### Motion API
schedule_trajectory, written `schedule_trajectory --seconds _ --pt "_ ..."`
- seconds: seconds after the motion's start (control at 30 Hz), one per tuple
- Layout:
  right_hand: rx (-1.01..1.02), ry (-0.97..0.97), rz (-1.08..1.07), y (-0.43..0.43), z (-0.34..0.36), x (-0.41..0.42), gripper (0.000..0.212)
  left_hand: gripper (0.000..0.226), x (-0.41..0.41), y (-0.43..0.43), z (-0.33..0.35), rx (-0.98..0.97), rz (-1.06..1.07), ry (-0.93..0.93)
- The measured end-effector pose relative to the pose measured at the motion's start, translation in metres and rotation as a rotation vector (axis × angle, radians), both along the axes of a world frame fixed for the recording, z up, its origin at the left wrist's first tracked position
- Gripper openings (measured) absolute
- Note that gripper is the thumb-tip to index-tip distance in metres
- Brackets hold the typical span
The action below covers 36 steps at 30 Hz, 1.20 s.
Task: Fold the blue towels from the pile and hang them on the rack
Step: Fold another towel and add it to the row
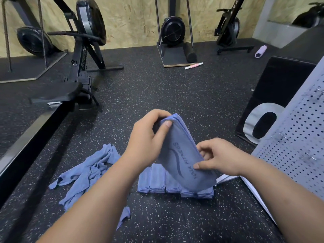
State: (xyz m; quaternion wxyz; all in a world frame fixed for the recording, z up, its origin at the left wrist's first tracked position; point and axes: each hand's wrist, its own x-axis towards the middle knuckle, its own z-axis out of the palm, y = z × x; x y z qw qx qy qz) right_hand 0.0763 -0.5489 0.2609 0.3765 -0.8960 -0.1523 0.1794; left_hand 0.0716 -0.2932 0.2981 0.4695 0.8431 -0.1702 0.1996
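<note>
I hold a folded blue towel [182, 155] with dark printed lettering above the floor. My left hand [149, 137] grips its upper end, thumb on the front face. My right hand [219, 155] pinches its lower right edge. Under the towel, a row of folded blue towels [157, 179] lies side by side on the floor. A loose pile of unfolded blue towels [87, 169] lies to the left of the row. A grey perforated rack panel [294, 137] with metal hooks leans at the right.
The floor [166, 95] is black speckled rubber. A rowing machine [73, 72] stands at the left, with its long rail running toward me. A black box [273, 95] sits behind the rack panel. Fan machines, a foam roller and a pink-white stick line the far wall.
</note>
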Motion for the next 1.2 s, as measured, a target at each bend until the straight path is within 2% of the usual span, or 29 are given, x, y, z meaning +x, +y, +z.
schedule_trajectory --seconds 0.1,0.23,0.4,0.53,0.63,0.77,0.83,0.93,1.07,1.2 --pt "-0.157 -0.101 -0.023 -0.002 0.002 0.000 0.026 0.014 0.007 0.009 0.001 -0.115 0.069 0.013" --pt "-0.211 -0.189 -0.093 -0.010 0.004 0.002 0.040 0.013 0.017 0.022 -0.003 -0.174 0.219 0.049" --pt "-0.210 -0.189 -0.113 -0.021 0.013 0.005 0.031 0.021 0.025 0.034 -0.011 -0.195 0.399 0.134" --pt "-0.259 -0.202 -0.142 -0.031 0.017 0.008 0.024 0.018 0.036 0.041 -0.021 -0.357 0.527 0.315" --pt "-0.115 -0.241 -0.234 -0.037 0.023 0.008 0.019 0.019 0.040 0.044 -0.024 -0.492 0.572 0.425" --pt "0.452 -0.202 -0.386 -0.034 0.035 0.005 0.013 0.023 0.038 0.041 -0.024 -0.581 0.593 0.553" --pt "0.637 -0.184 -0.458 -0.030 0.037 0.006 0.017 0.029 0.035 0.036 -0.021 -0.604 0.564 0.632" --pt "0.703 -0.217 -0.552 -0.028 0.039 0.008 0.018 0.030 0.033 0.026 -0.021 -0.733 0.572 0.744" --pt "0.681 -0.243 -0.617 -0.028 0.040 0.006 0.011 0.021 0.027 0.015 -0.012 -0.942 0.596 0.782" --pt "0.626 -0.279 -0.635 -0.028 0.042 0.004 0.023 0.017 0.022 0.011 -0.004 -1.001 0.521 0.832"
